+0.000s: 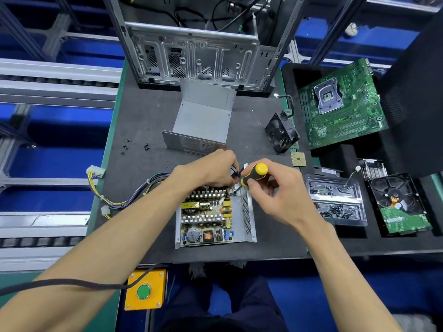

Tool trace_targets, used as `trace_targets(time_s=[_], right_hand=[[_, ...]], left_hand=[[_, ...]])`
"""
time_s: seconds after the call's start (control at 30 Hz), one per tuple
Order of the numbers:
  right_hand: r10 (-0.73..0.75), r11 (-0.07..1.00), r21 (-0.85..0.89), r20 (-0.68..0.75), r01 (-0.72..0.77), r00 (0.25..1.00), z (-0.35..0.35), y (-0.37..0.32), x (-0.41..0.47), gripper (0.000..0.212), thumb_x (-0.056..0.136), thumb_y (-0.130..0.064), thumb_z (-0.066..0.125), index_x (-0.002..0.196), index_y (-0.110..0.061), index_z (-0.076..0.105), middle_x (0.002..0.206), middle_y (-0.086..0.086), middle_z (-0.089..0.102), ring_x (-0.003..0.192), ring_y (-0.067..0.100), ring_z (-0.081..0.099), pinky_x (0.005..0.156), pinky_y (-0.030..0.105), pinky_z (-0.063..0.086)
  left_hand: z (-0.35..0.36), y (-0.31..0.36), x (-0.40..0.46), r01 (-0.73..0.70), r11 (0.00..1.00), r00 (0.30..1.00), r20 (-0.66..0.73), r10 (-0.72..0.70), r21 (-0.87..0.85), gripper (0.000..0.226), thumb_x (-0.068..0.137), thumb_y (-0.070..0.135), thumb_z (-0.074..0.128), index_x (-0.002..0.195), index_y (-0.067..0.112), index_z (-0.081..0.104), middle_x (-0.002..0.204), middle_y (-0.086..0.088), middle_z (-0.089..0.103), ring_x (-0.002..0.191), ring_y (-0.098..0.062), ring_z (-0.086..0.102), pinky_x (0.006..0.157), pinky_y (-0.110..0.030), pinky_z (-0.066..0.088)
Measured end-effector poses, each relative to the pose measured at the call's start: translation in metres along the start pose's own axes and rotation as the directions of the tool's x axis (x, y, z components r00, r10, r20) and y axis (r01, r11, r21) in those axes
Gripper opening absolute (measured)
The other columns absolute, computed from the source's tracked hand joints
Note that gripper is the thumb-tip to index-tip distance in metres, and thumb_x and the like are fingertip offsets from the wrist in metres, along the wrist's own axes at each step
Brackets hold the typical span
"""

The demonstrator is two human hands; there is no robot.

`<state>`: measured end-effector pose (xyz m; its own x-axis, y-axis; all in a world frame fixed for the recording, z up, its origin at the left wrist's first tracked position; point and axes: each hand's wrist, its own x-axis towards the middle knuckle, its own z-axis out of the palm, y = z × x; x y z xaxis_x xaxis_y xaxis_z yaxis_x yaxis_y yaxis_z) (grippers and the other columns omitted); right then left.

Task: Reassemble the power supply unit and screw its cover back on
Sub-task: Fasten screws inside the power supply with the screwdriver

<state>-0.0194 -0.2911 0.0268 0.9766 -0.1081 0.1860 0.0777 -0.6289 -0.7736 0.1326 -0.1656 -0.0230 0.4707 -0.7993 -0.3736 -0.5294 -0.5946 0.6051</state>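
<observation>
Head view, frame centre: the open power supply point(215, 216) lies uncovered, right hand point(273, 195) gripping the screwdriver point(254, 174), left hand point(213, 171) pinching a dark part; the board looks fragile, so handle by the stiff metal walls.

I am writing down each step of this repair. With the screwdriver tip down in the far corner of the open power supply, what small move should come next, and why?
Probably turn the screwdriver in the right hand to tighten that corner fixing. Its tip is low inside the power supply unit, the left hand steadies a part there, and the cover lies apart behind.
</observation>
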Motion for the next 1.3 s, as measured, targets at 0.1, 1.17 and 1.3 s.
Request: trace_targets(time_s=[0.1,1.17,1.3], right_hand=[[-0.011,1.000,-0.008,0.006,0.011,1.000,-0.0005,-0.0006,0.0009,0.013,0.089,-0.018,0.060,0.098,-0.020,0.069,0.075,0.004,0.064,0.058,0.017,0.051,0.057,0.014,0.040],[0.030,0.999,-0.030,0.072,-0.028,0.997,-0.0027,-0.0008,0.0047,0.013,0.089,-0.015,0.063,0.099,-0.020,0.070,0.074,0.004,0.065,0.058,0.019,0.051,0.054,0.022,0.044],[0.032,0.999,-0.028,0.079,-0.030,0.996,-0.0033,-0.0014,0.0055,0.015,0.088,-0.014,0.065,0.099,-0.020,0.072,0.070,0.003,0.063,0.054,0.012,0.046,0.055,0.013,0.037]], left_hand=[[-0.0013,0.0014,-0.0004,-0.003,1.000,1.000,0.003,0.003,0.010,0.041,0.079,0.021,0.077,0.048,0.030,0.052,0.051,0.012,0.047,0.051,-0.009,0.043,0.048,-0.025,0.032],[-0.0040,0.0024,-0.0010,0.006,1.000,1.000,0.006,-0.006,-0.007,0.042,0.081,0.019,0.077,0.050,0.031,0.051,0.055,0.011,0.050,0.054,-0.009,0.043,0.049,-0.024,0.033],[-0.0043,0.0025,0.0000,0.006,1.000,1.000,0.008,-0.006,0.010,0.042,0.082,0.019,0.077,0.052,0.033,0.050,0.059,0.012,0.048,0.055,-0.008,0.044,0.048,-0.022,0.030]])
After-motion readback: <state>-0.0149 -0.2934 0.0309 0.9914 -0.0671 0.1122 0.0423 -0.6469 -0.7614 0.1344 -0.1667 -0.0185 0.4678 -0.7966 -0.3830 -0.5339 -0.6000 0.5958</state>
